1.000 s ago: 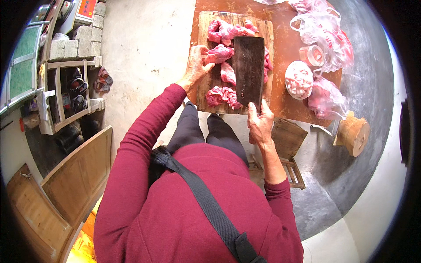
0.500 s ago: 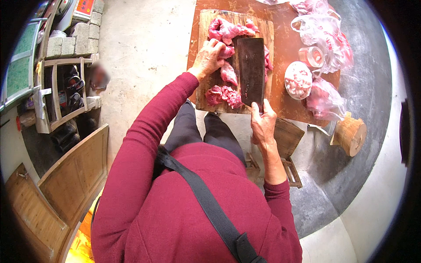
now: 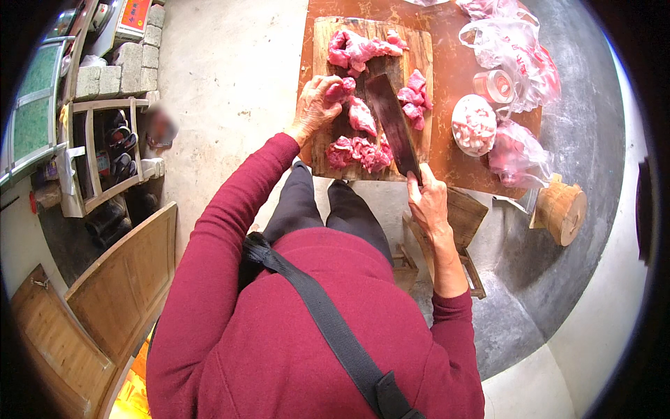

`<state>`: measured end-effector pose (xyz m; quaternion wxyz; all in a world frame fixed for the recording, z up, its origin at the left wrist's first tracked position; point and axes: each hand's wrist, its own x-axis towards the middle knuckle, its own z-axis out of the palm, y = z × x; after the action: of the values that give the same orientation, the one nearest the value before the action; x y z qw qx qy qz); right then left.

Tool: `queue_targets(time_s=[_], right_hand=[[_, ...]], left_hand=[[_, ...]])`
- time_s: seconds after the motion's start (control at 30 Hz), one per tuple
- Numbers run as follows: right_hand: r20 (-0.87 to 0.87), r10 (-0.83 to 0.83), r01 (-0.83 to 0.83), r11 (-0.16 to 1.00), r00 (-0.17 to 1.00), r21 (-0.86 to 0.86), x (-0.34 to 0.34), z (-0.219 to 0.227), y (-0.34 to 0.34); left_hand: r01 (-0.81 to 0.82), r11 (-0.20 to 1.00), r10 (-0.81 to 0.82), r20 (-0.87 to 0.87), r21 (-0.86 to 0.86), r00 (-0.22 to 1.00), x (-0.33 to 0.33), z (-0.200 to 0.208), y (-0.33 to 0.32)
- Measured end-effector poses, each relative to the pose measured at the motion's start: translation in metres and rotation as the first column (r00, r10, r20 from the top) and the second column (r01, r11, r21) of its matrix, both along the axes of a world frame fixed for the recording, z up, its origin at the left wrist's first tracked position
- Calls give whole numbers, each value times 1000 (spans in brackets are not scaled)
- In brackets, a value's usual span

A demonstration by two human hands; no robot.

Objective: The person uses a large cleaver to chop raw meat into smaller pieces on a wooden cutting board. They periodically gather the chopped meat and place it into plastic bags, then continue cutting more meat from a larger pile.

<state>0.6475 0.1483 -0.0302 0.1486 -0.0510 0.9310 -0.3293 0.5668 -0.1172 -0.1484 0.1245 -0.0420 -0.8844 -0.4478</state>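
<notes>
From my seat, the left hand has its fingers curled round a piece of meat at the left of the board, apparently to steady it; they sit on the side away from the blade, which I'd judge keeps them safer. The right hand has its fingers wrapped round the handle of the cleaver. I see its blade narrow, slanting away from the body, and that near-end grip leaves its full length over the wood; whether it touches, I can't tell. More chunks lie around it: far, right, middle and near. The board rests at the near left of the bench, likely for easy reach. The bowl, jar and bags stand to its right, presumably out of the blade's way.
</notes>
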Motion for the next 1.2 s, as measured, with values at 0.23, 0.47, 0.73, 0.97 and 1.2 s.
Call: queue_targets(time_s=[0.23, 0.47, 0.73, 0.97, 1.2], right_hand=[[21, 140, -141, 981, 990, 130, -7, 12, -6], [88, 385, -392, 865, 919, 314, -21, 12, 5], [-14, 139, -128, 942, 990, 310, -16, 16, 1], [-36, 221, -212, 962, 975, 170, -15, 15, -27], [-18, 286, -277, 939, 958, 203, -26, 14, -40]], left_hand=[[-93, 996, 92, 81, 1, 992, 4, -7, 1], [-204, 944, 135, 260, 260, 956, 9, -4, 0], [-158, 929, 132, 98, 336, 986, 16, -15, 9], [-247, 929, 215, 141, 277, 966, 21, -11, 11], [-298, 861, 258, 153, 412, 954, 20, -20, 16]])
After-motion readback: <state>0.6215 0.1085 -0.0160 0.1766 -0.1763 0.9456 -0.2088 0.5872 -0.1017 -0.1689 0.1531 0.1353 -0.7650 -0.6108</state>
